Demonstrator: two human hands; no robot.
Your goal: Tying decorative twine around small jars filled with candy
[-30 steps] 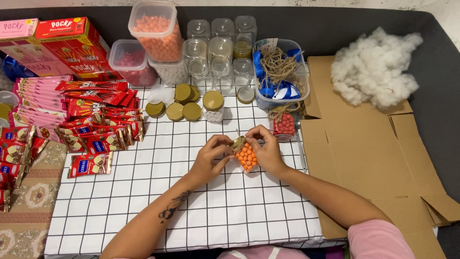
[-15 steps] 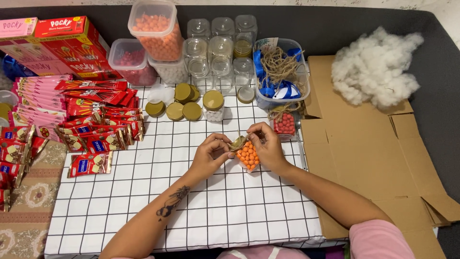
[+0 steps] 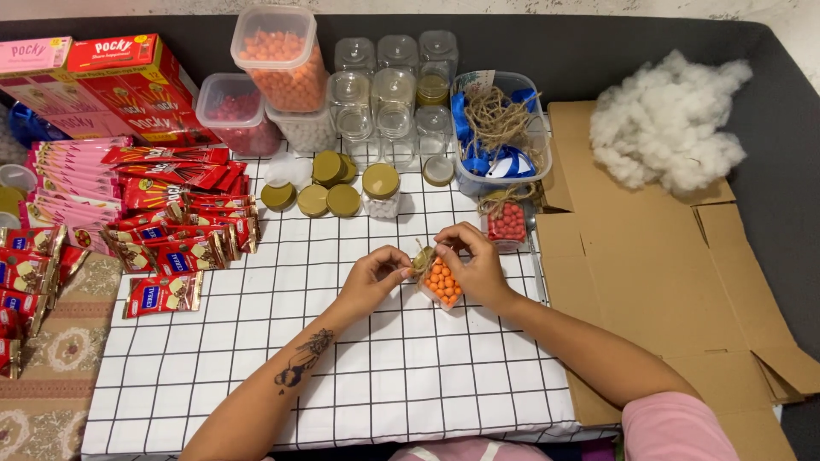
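My hands have drifted a touch toward me since a second ago: my right hand [image 3: 480, 269] cradles the small jar of orange balls [image 3: 442, 283] over the checked cloth [image 3: 256, 341], while my left hand [image 3: 376, 277] pinches the twine [image 3: 420, 259] at its lid. The tying looks under way, but my fingers hide the knot, so I cannot tell whether it is closed.

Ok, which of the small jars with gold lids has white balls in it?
The upright jar of white balls beside the loose gold lids. The jar in the hands holds orange balls; the jar by the cardboard holds red ones.
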